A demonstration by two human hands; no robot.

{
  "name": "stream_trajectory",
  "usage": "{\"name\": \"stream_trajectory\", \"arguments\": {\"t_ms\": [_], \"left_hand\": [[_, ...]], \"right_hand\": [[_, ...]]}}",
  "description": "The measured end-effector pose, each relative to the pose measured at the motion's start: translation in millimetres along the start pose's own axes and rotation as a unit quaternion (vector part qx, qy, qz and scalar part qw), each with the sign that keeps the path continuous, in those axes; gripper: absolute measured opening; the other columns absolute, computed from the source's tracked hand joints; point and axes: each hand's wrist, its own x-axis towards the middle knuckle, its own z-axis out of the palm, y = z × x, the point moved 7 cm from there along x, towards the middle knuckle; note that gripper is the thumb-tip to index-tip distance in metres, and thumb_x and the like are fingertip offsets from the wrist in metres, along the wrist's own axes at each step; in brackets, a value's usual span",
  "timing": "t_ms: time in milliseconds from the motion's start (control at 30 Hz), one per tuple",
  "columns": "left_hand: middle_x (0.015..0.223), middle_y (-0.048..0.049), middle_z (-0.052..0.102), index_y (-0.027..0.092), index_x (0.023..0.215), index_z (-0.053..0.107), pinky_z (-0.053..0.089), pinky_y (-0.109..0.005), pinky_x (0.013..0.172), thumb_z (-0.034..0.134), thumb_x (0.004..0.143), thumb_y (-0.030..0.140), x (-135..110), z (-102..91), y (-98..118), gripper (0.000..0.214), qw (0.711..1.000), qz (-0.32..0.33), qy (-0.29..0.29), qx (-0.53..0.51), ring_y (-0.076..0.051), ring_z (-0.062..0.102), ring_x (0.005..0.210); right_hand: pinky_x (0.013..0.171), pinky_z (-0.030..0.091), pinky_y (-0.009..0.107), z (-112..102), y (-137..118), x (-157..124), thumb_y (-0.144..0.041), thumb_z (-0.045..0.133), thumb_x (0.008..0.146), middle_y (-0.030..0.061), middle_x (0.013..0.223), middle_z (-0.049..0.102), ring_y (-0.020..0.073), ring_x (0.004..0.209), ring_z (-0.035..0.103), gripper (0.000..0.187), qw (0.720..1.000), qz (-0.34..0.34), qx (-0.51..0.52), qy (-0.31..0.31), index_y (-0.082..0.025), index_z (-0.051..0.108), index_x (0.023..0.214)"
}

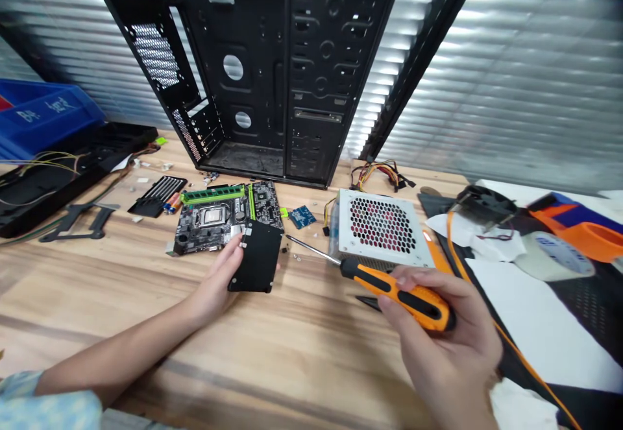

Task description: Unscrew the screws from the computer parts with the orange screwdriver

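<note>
A person's right hand [440, 333] is curling its fingers firmly around the orange-and-black handle of a screwdriver [389, 287], its steel shaft [311, 250] ending just beside a flat black drive [256, 256]. The left hand [214, 281] is pinching that drive by its edge between thumb and fingers, holding it tilted above the wooden table [97, 326]. The drive looks light and stiff, its smooth casing likely slippery, so its edges seem the safest place to take hold. Just behind it, a motherboard [219, 219] is lying flat with a green RAM stick [213, 194] along its far side and a small blue card [302, 216] nearby. To the right, a power supply [382, 226] is sitting with its cables [382, 174] bunched behind it. Farther back, a bare black PC case [253, 73] is standing open, and a blue crate [43, 119] is sitting at far left.
</note>
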Motion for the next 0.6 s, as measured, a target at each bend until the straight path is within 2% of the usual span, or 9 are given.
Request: {"name": "stream_trajectory", "arguments": {"t_ms": [200, 433, 600], "left_hand": [[0.119, -0.0125, 0.069, 0.026, 0.139, 0.042, 0.056, -0.044, 0.087, 0.072, 0.073, 0.061, -5.0, 11.8, 9.4, 0.081, 0.999, -0.026, -0.015, -0.01, -0.032, 0.069, 0.103], [0.116, -0.0122, 0.07, 0.027, 0.142, 0.039, 0.056, -0.044, 0.086, 0.071, 0.075, 0.059, -6.3, 10.5, 7.6, 0.08, 0.999, -0.036, -0.02, -0.007, -0.032, 0.068, 0.104], [0.113, -0.0118, 0.071, 0.027, 0.14, 0.042, 0.057, -0.045, 0.086, 0.07, 0.076, 0.059, -5.2, 8.9, 7.7, 0.077, 0.999, -0.024, -0.033, 0.004, -0.031, 0.07, 0.099]], "right_hand": [[0.07, 0.056, 0.032, 2.4, 0.7, -1.3, -0.008, 0.072, 0.073, 0.0021, 0.084, 0.062, 0.0192, 0.084, 0.065, 0.027, 1.0, 0.01, 0.001, -0.014, -0.021, 0.062, 0.094], [0.069, 0.057, 0.032, 2.1, 2.3, -1.1, -0.01, 0.073, 0.073, 0.0028, 0.083, 0.062, 0.0197, 0.083, 0.065, 0.024, 1.0, 0.013, -0.011, -0.014, -0.021, 0.063, 0.092], [0.065, 0.056, 0.027, 3.4, 1.1, 0.9, -0.008, 0.071, 0.074, 0.0032, 0.085, 0.062, 0.0177, 0.082, 0.064, 0.023, 0.999, 0.007, -0.017, -0.031, -0.021, 0.063, 0.092]]}}
